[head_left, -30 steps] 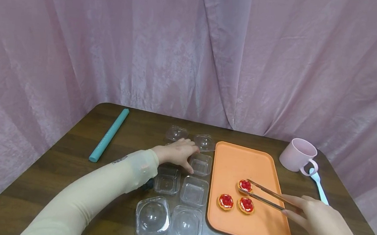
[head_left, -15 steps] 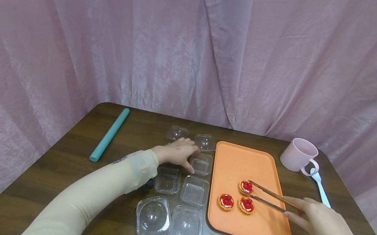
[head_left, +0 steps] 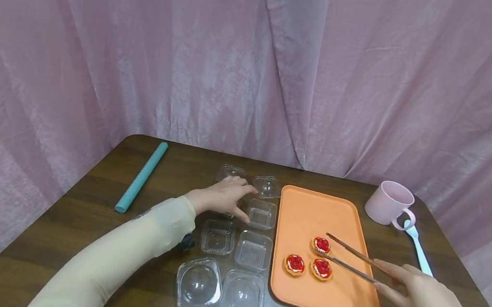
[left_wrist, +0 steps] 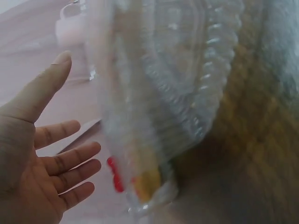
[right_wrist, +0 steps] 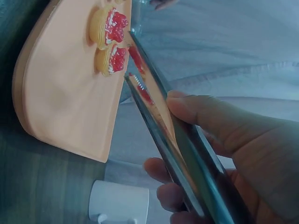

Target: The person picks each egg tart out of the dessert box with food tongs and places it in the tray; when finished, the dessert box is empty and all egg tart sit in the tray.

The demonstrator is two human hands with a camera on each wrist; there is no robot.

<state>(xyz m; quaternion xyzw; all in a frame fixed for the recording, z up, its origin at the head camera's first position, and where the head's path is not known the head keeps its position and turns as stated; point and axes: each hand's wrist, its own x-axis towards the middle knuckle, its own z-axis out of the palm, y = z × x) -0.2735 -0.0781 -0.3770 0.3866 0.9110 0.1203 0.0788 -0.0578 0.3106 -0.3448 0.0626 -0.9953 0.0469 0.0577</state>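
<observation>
In the head view my left hand (head_left: 224,196) hovers among the clear plastic containers at the back, fingers spread. It covers much of one back container; in the left wrist view, a blurred yellow-and-red tart (left_wrist: 148,184) shows inside clear plastic beside the fingers. My right hand (head_left: 419,290) holds metal tongs (head_left: 353,251) over the orange tray (head_left: 311,207). The tongs' arms stand apart around the back tart (head_left: 321,245), the upper tip clear of its far edge. Two more red-topped tarts, a left one (head_left: 294,264) and a front one (head_left: 321,269), lie beside it.
Open clear containers with domed lids, such as the front-left lid (head_left: 198,284) and the middle-right base (head_left: 254,250), stand left of the tray. A pink mug (head_left: 389,203) and a pale blue utensil (head_left: 418,249) lie right. A teal rod (head_left: 142,176) lies left; a pink curtain (head_left: 217,74) hangs behind.
My left hand has shifted a little left, away from the back right container. The tongs have spread wider around the back tart. The tarts stay on the tray.
</observation>
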